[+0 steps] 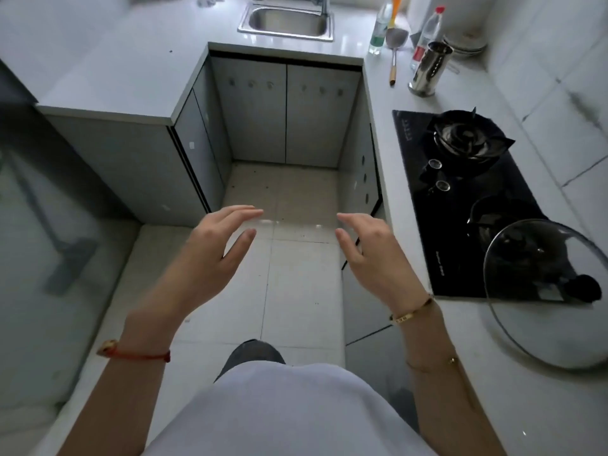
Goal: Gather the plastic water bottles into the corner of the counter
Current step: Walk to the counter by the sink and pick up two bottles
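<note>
a pale, glossy counter wraps the small kitchen in a u, grey cabinet doors beneath it and light floor tiles in the gap. a steel sink sits at the far side. on the right run lie a black gas hob and a glass lid (propped half over the hob's near edge). both plastic bottles stand far off near the right corner: a green-labelled bottle just beside a strainer, and a red-capped bottle behind a steel canister, with stacked plates nearby. the left hand and right hand hang over the floor, fingers loosely spread, holding nothing.
</note>
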Action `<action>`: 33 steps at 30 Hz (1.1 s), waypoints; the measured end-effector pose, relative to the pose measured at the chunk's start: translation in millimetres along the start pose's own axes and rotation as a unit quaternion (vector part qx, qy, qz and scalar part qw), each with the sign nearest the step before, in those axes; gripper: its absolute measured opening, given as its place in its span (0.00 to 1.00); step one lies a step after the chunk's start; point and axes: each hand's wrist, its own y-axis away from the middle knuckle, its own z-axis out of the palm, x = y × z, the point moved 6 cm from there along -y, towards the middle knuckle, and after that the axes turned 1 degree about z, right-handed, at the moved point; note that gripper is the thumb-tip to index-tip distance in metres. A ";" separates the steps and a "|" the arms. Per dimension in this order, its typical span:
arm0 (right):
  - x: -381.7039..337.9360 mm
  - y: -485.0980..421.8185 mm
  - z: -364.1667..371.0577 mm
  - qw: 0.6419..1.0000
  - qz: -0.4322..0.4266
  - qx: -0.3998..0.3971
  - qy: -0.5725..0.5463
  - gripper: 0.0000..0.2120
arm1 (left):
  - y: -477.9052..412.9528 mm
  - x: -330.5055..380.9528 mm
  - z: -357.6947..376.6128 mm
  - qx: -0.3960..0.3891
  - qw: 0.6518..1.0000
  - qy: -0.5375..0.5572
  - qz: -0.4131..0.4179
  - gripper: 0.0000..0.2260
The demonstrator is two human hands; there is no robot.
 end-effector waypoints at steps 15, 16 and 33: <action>17.9 -191.4 9.9 0.999 0.020 -0.029 0.005 0.19 | -180.3 -71.8 -10.0 -0.005 1.000 0.004 -0.004 0.15; 16.2 -208.3 9.2 0.999 0.021 -0.026 0.003 0.19 | -197.1 -77.1 -13.2 -0.009 1.000 0.005 -0.002 0.15; 8.5 -438.4 -13.5 0.996 0.080 0.037 -0.023 0.19 | -447.8 -143.2 -45.7 -0.074 0.996 0.013 0.056 0.16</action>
